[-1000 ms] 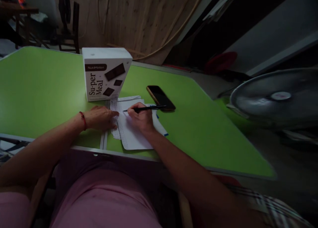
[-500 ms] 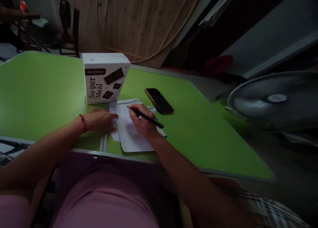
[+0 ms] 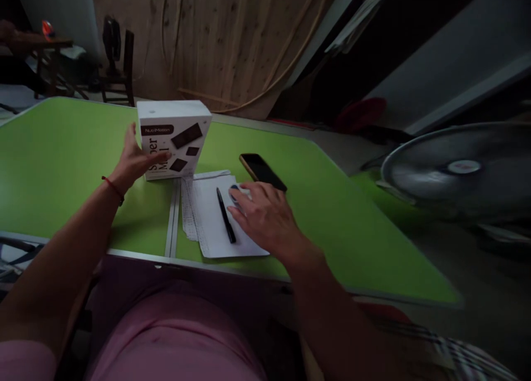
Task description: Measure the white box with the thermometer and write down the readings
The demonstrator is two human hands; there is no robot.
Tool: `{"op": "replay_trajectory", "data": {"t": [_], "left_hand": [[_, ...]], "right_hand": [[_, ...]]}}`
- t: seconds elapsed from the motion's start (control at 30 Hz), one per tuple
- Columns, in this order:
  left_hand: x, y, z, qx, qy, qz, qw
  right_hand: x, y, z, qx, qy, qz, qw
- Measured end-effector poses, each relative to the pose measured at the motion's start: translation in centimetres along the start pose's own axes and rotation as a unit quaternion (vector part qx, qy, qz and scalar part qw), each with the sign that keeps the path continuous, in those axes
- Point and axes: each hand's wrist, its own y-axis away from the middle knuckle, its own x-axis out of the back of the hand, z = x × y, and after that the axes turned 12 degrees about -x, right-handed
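At the left edge of a white box (image 3: 168, 149) printed with dark squares, my left hand (image 3: 136, 162) has its thumb across the front face and its fingers apart along the left side; firm contact is hard to see. My right hand (image 3: 265, 212) is over the right part of a sheet of white paper (image 3: 209, 226), fingers bent around a small white-and-blue thing (image 3: 234, 192), mostly covered by the hand. A black pen (image 3: 225, 215) lies loose on the paper. Perforated sheet edges (image 3: 189, 215) show beneath on the left.
A phone (image 3: 263, 171) lies beyond my right hand on the green folding table (image 3: 332, 220). A metal strip (image 3: 172, 220) crosses the table. To the right stands a large round fan (image 3: 440, 171). A chair (image 3: 124, 66) stands behind.
My right hand has let go of the pen onto the paper and moved right to the white-and-blue thing. My left hand has left the paper's edge for the box.
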Motion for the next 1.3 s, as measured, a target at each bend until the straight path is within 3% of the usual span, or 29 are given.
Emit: {"op": "replay_trajectory", "data": {"t": [0.1, 0.2, 0.27, 0.4, 0.53, 0.67, 0.77, 0.87, 0.9, 0.97, 1.07, 1.17, 1.3], "left_hand": [[-0.3, 0.0, -0.2, 0.094, 0.077, 0.006, 0.993], [0.1, -0.2, 0.9, 0.136, 0.034, 0.041, 0.989], [0.6, -0.5, 2.2, 0.134, 0.009, 0.039, 0.99], [1.2, -0.8, 4.9, 0.112, 0.057, -0.087, 0.988], [0.3, -0.3, 6.4, 0.116, 0.092, -0.234, 0.961], [-0.6, 0.2, 6.5, 0.088, 0.089, -0.3, 0.946], [-0.8, 0.3, 6.2, 0.088, 0.088, -0.313, 0.941], [-0.8, 0.3, 6.1, 0.094, 0.085, -0.312, 0.942], [-0.8, 0.4, 6.1, 0.092, 0.085, -0.312, 0.942], [-0.8, 0.4, 6.1, 0.085, 0.085, -0.315, 0.942], [-0.9, 0.5, 6.1, 0.077, 0.089, -0.319, 0.94], [-1.0, 0.6, 5.9, 0.083, 0.1, -0.309, 0.942], [-1.1, 0.7, 5.5, 0.061, 0.086, -0.306, 0.946]], "right_hand": [[0.7, 0.7, 0.2, -0.111, 0.01, -0.093, 0.989], [0.9, 0.7, -0.1, -0.192, 0.009, -0.187, 0.963], [0.8, 0.6, -0.2, -0.223, -0.002, -0.195, 0.955], [-0.6, 0.6, 0.3, -0.251, -0.037, -0.154, 0.955], [-2.9, 0.4, 1.6, -0.259, -0.083, -0.122, 0.955], [-3.7, 0.4, 2.6, -0.288, -0.179, -0.076, 0.938], [-2.4, 1.2, 2.3, -0.324, -0.327, 0.02, 0.888], [0.2, 2.2, 0.8, -0.284, -0.532, 0.131, 0.787], [1.2, 2.4, 0.0, -0.26, -0.596, 0.12, 0.75], [3.1, 2.4, -1.6, -0.198, -0.702, 0.035, 0.683], [5.2, 1.6, -3.7, -0.17, -0.787, -0.051, 0.591], [5.7, 0.6, -5.0, -0.179, -0.811, -0.099, 0.548], [4.4, 0.1, -5.9, -0.193, -0.812, -0.122, 0.537]]}}
